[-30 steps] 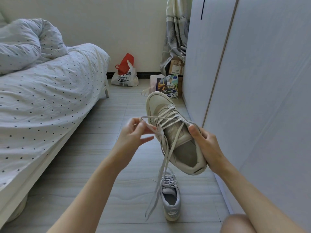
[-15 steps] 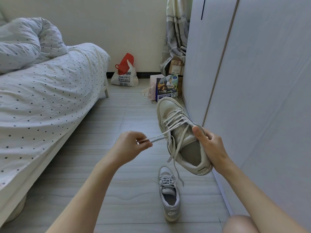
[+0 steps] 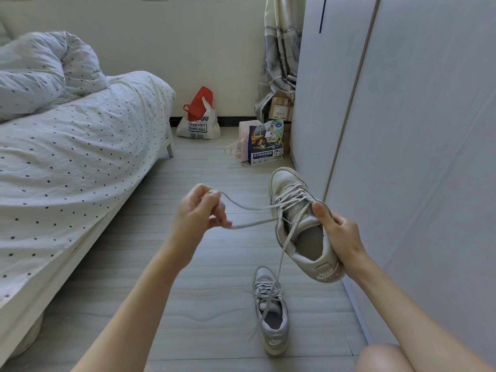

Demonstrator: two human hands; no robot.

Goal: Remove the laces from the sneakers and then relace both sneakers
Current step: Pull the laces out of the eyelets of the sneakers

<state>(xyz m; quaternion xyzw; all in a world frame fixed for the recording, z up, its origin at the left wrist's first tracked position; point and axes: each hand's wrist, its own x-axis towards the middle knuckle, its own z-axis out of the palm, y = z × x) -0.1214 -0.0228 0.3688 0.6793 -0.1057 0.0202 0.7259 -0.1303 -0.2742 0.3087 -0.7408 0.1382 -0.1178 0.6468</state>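
My right hand [image 3: 339,232] grips a beige sneaker [image 3: 303,224] by its collar and holds it in the air, toe pointing away. Its pale lace [image 3: 249,208] runs out to the left as a loop. My left hand [image 3: 198,210] pinches that loop, with one strand at the fingertips and one lower by the thumb side. A free end of the lace hangs down from the shoe toward the floor. A second grey sneaker [image 3: 272,315] lies on the floor below, still laced, heel toward me.
A bed with a dotted cover [image 3: 67,162] fills the left. A tall grey wardrobe [image 3: 402,130] stands on the right. At the far wall sit a red and white bag [image 3: 198,122], a printed bag [image 3: 264,143] and boxes. My knee [image 3: 381,358] shows at bottom right.
My left hand has pulled the lace farther out to the left, drawing a longer loop. The held sneaker has shifted right and slightly lower with my right hand.
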